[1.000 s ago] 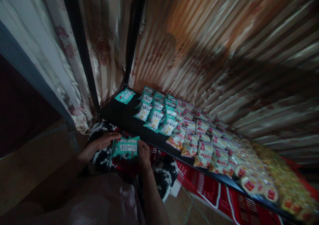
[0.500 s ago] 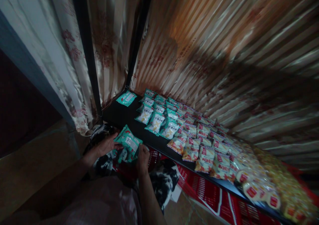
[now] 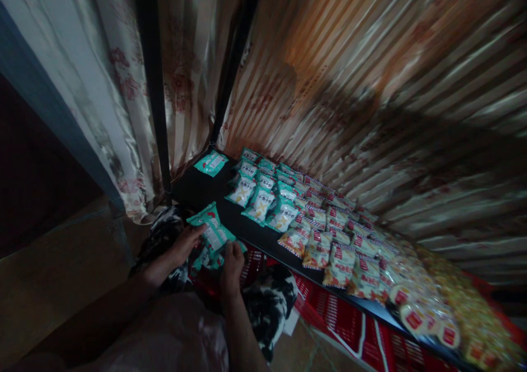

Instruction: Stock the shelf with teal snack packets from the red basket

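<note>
A teal snack packet [image 3: 212,230] is held over my lap, its printed back facing up. My left hand [image 3: 185,247] grips its left side, thumb on top. At its lower right corner, my right hand [image 3: 233,259] has its fingers closed on the packet's edge. Below it are more teal packets [image 3: 202,259], partly hidden by the held one. On the dark shelf [image 3: 197,193] in front, rows of teal packets [image 3: 259,204] stand overlapping, and one teal packet [image 3: 211,163] lies flat in the far left corner.
Right of the teal rows are red-and-white packets [image 3: 340,262], then round clear-wrapped items [image 3: 411,316] and yellow-wrapped ones [image 3: 473,311]. Red baskets [image 3: 346,320] sit under the shelf's front edge. Dark posts [image 3: 152,81] and pleated curtains [image 3: 321,86] surround the shelf.
My left hand has moved right and up, its thumb now further over the packet. The packet has tilted, its upper left end shifting slightly. The view has moved a little.
</note>
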